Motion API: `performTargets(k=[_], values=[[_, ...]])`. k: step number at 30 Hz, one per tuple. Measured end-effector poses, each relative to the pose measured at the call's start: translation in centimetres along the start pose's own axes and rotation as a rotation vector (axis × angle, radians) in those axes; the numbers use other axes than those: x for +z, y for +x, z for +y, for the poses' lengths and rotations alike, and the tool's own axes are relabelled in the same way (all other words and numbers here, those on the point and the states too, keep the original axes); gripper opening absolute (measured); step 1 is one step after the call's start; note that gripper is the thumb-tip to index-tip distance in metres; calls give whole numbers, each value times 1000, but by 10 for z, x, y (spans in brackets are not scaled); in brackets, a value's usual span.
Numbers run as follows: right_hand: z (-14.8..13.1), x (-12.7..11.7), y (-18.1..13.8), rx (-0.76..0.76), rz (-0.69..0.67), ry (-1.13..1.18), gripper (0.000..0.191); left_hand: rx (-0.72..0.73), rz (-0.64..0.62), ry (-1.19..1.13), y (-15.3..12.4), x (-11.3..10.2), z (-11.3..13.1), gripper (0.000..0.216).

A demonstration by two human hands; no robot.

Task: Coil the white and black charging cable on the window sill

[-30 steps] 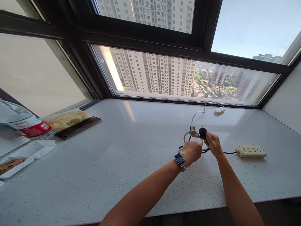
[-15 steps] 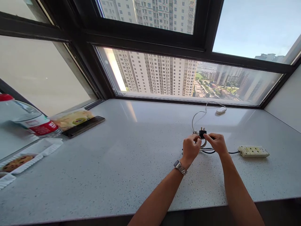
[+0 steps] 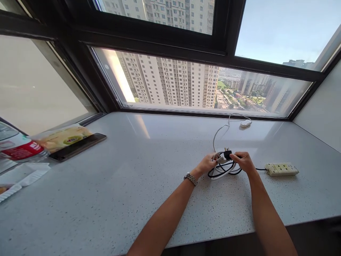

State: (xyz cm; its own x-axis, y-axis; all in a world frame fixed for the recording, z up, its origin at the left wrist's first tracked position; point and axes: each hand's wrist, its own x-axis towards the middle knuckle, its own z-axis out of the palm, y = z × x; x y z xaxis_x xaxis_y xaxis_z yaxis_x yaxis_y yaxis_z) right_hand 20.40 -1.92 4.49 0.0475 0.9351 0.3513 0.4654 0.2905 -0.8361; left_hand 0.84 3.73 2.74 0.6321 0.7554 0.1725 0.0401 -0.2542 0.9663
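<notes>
A loose coil of black and white cords (image 3: 223, 170) lies on the speckled tabletop (image 3: 133, 192), near a cream power strip (image 3: 281, 169). The left hand (image 3: 207, 164) pinches the white plug (image 3: 221, 159); the right hand (image 3: 244, 161) grips the black plug (image 3: 227, 154), prongs up.

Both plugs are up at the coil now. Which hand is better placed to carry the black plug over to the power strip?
Right, probably. The right hand already pinches the black plug, and the power strip lies on its side of the sill. The left hand holds the white plug, across the coiled cords.
</notes>
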Motion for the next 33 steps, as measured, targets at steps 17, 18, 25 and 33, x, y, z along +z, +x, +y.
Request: performTargets(k=[17,18,25,33], values=[[-25,12,-6,-79,35,-456,43,-68,497,-321,-17,-2,4,31],[-27,14,-6,-81,28,-465,43,-55,526,-316,-17,-1,5,31],[-35,25,-8,-44,-28,-532,35,-43,705,-396,-14,0,7,33],[-33,38,-10,182,51,-660,25,117,473,-69,-31,23,25,30]])
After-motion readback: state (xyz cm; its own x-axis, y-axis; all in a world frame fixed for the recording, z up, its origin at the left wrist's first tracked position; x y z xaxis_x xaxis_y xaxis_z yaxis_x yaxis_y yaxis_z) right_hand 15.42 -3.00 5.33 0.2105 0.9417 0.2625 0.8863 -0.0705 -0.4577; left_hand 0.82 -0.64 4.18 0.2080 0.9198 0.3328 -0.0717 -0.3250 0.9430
